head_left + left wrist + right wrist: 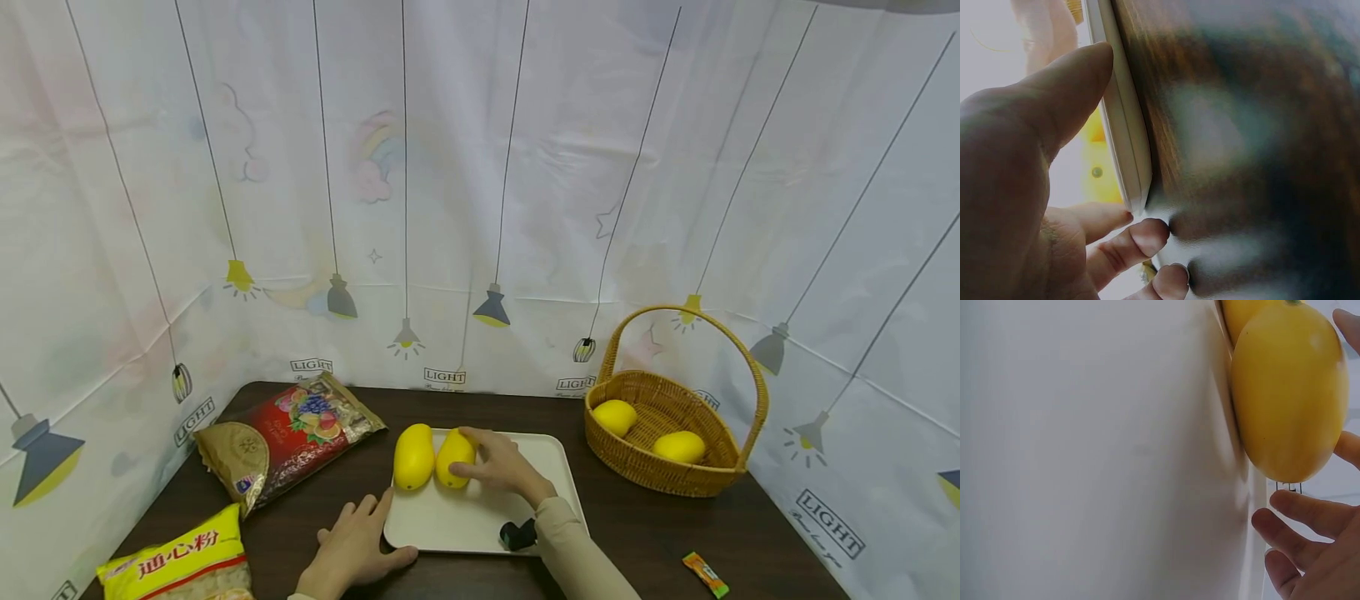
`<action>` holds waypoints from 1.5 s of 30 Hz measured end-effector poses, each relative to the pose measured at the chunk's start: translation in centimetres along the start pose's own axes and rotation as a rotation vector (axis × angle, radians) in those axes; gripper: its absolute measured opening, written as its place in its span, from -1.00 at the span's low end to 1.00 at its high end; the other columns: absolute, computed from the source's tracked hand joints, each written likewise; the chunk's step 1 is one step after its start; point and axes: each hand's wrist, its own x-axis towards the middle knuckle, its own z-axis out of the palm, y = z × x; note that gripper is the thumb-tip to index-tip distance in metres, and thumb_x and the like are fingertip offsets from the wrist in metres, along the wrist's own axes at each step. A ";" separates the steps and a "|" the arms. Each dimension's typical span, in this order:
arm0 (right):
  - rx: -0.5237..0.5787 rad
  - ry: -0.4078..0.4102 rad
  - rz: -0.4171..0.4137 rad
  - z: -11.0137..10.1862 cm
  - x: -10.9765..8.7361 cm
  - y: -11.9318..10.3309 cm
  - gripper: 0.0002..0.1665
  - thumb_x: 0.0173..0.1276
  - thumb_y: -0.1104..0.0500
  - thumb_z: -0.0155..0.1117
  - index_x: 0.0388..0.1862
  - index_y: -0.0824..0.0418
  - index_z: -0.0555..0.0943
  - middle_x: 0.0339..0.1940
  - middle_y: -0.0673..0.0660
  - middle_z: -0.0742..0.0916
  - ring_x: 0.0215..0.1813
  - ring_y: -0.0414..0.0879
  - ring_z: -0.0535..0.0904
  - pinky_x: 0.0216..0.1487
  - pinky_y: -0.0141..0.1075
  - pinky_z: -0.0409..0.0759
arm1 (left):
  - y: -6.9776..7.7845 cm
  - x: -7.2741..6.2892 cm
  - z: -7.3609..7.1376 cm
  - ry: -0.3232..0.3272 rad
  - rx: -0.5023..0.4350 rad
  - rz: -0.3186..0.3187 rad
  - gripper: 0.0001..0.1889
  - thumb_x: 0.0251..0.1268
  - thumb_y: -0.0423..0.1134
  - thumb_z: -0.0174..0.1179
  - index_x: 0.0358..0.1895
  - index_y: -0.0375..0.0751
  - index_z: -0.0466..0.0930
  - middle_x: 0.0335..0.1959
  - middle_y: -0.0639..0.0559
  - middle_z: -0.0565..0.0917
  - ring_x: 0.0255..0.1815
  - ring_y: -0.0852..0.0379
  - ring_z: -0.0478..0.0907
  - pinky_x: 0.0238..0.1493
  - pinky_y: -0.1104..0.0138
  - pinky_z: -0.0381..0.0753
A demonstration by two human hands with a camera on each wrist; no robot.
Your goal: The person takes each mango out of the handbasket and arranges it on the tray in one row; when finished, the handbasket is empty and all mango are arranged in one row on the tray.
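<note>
Two smooth yellow mango-like fruits lie side by side on a white tray. Around the right fruit, my right hand has its thumb and index finger. In the right wrist view, this fruit rests on the tray, and the other fingers are spread beside its end. The left fruit stands close to it, untouched by either hand. My left hand lies at the tray's front left corner, fingers extended. Its thumb is against the tray's rim in the left wrist view.
A wicker basket with two yellow fruits stands right of the tray. On the left lie a red and gold food bag and a yellow pasta bag. A small wrapped snack is at front right. A printed curtain hangs behind.
</note>
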 end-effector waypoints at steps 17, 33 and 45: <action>-0.150 0.135 0.013 -5.1 -1.6 -0.6 -0.13 0.21 -0.34 0.41 0.45 -0.09 0.46 0.48 0.16 0.48 0.46 0.24 0.37 0.41 0.42 0.13 | 0.4 0.0 -0.2 -0.004 -0.003 -0.001 0.10 -0.04 0.50 0.33 0.55 -0.01 0.25 0.29 -0.16 0.49 0.24 -0.32 0.42 -0.08 -0.56 0.33; -0.252 0.238 0.075 -11.9 -3.9 2.8 -0.06 0.26 -0.37 0.33 0.50 0.04 0.40 0.53 0.30 0.41 0.54 0.41 0.26 0.39 0.58 -0.02 | -0.1 -0.1 0.2 0.013 0.002 0.010 0.11 -0.06 0.50 0.33 0.56 0.00 0.23 0.20 -0.10 0.52 0.15 -0.23 0.45 -0.13 -0.50 0.39; -0.336 0.276 0.138 -16.1 -7.3 6.4 -0.12 0.32 -0.36 0.26 0.49 0.06 0.42 0.48 0.36 0.45 0.45 0.48 0.30 0.26 0.49 0.15 | -0.2 0.0 0.3 0.017 0.006 0.020 0.13 -0.07 0.52 0.32 0.56 -0.01 0.23 0.18 -0.09 0.52 0.12 -0.21 0.45 -0.15 -0.50 0.39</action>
